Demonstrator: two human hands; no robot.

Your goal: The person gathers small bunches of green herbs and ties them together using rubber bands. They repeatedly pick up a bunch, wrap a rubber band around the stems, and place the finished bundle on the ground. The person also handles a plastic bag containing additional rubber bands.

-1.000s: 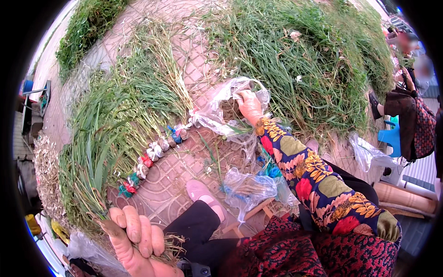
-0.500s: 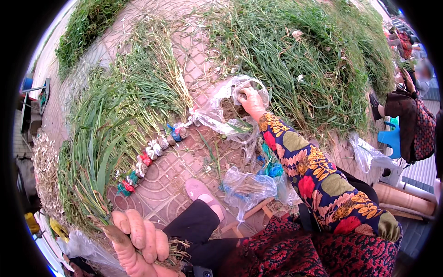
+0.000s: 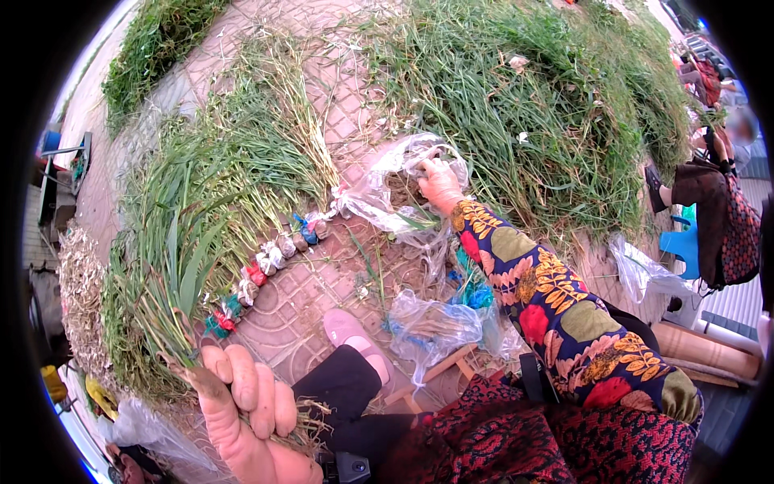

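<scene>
My left hand [image 3: 256, 403], at the lower left, is wrapped round a bundle of green grass stems [image 3: 173, 294]. Long blades fan upward from the fist, and thin brown roots [image 3: 305, 427] stick out below it. In the upper middle, my right hand [image 3: 440, 185] reaches into the mouth of a clear plastic bag [image 3: 377, 184] holding brown soil [image 3: 407, 192]. Its fingers are bent together at the soil; what lies between them is hidden. Beside the bag runs a row of grass bundles, their root ends wrapped in white, red, blue and green plastic [image 3: 274, 256].
A large heap of cut grass [image 3: 524, 113] covers the upper right. Near my pink shoe [image 3: 351, 331] lie another clear bag [image 3: 431, 331] and a wooden frame [image 3: 451, 365]. A blue stool [image 3: 681, 248] and a seated person [image 3: 713, 202] are at the far right.
My right hand has shifted slightly down within the bag's mouth, its fingers lower toward the soil. My left hand has risen a little with the grass bundle.
</scene>
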